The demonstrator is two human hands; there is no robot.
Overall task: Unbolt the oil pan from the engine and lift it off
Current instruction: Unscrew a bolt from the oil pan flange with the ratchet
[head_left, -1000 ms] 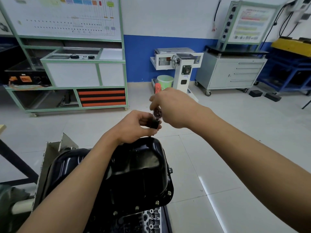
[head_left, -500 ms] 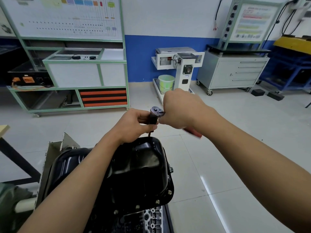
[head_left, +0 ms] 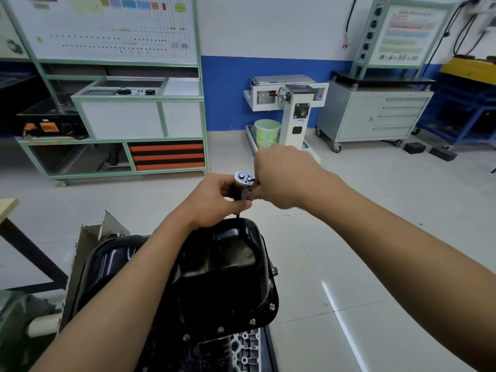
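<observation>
At far left, pale table corner (head_left: 8,206) juts in, dark leg running down beneath it. Behind, along the wall: green-framed training bench (head_left: 120,116), wiring board on top, orange-striped drawers (head_left: 166,155) low at its right end. Low centre-left: black oil pan (head_left: 230,264) sits sump-up on the engine (head_left: 245,347), flange down against the block. Bolt heads (head_left: 271,306) show in a row along the near and right flange edges, seated. Left forearm crosses over the pan. Left hand (head_left: 214,201) sits just past the pan's far rim, fingers curled round a dark socket extension (head_left: 239,193) that stands near upright and reaches down to that far rim; its lower tip is too small to tell what it meets. Chrome ratchet head (head_left: 243,177) caps the extension. Right hand (head_left: 283,175) sits just right of the head, touching it, clenched as a fist round the ratchet handle; handle itself is hidden under the fist. Beyond the hands, on the floor: green bucket (head_left: 267,132) beside a white stand (head_left: 295,111) with a handwheel. Farther right: grey drawer cabinet (head_left: 375,116) on casters, display panel (head_left: 402,33) on top. Far right edge: blue bench frame (head_left: 467,108).
</observation>
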